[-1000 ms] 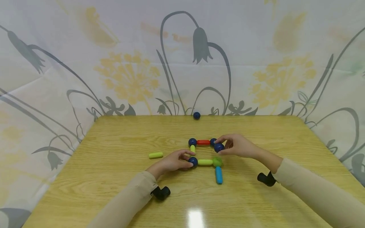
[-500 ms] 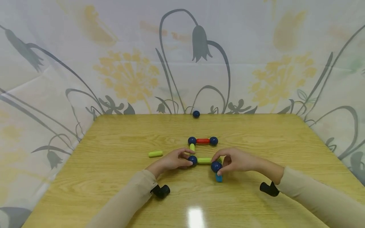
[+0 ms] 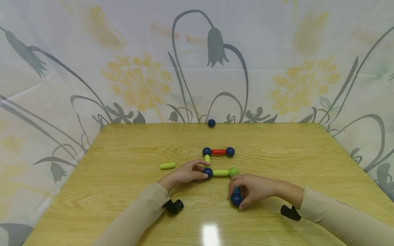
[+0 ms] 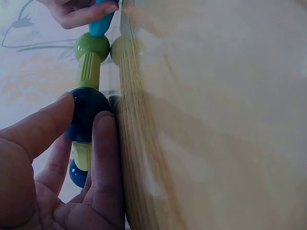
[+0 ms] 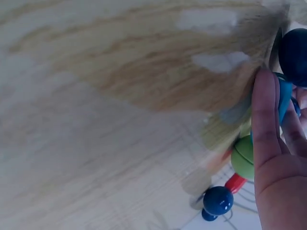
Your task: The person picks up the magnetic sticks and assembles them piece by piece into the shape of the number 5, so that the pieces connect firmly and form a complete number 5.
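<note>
My left hand [image 3: 187, 173] pinches a dark blue ball [image 4: 88, 117] between thumb and fingers. From that ball one yellow-green rod [image 3: 220, 173] runs right to a green ball [image 3: 233, 171], and a second yellow-green rod [image 3: 207, 159] leads away to another blue ball [image 3: 207, 151]. A red rod [image 3: 219, 151] joins this one to a blue ball [image 3: 230, 151] on its right. My right hand [image 3: 257, 188] grips a further blue ball [image 3: 236, 200] at the near end of a blue rod [image 5: 285, 96]. In the head view its fingers cover most of that rod.
A loose yellow-green rod [image 3: 167, 166] lies left of the joined pieces. At the far edge of the wooden table [image 3: 129, 143] sits a single blue ball [image 3: 211, 123]. Behind the table hangs a flower-patterned cloth [image 3: 261, 68].
My right hand has brought its blue ball from beside the red rod's right end toward me, to the near end of the blue rod. My left hand has stayed on its ball.
</note>
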Tool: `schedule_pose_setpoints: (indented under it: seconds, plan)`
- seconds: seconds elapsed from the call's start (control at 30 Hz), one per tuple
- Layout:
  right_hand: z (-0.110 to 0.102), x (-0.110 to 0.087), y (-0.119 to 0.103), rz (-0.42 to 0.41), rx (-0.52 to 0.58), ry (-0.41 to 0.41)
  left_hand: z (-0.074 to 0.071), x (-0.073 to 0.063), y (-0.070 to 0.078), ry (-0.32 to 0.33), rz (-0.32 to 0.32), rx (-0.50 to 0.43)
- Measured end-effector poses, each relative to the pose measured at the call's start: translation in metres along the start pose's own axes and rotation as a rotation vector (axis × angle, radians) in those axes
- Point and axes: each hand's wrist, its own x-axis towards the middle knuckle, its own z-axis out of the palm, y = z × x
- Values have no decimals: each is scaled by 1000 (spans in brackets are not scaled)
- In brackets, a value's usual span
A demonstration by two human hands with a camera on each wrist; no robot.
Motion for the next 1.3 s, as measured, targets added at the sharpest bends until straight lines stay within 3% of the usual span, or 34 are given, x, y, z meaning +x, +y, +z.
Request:
schedule_pose_setpoints:
  seconds: [0.77,1.3]
  plan:
    - [6,-8,0,-54,-14,58,0,3,-1,17,-12,-22]
    - [0,-17,-2,-73,-32,143,-8,0,2,74,-10,-24]
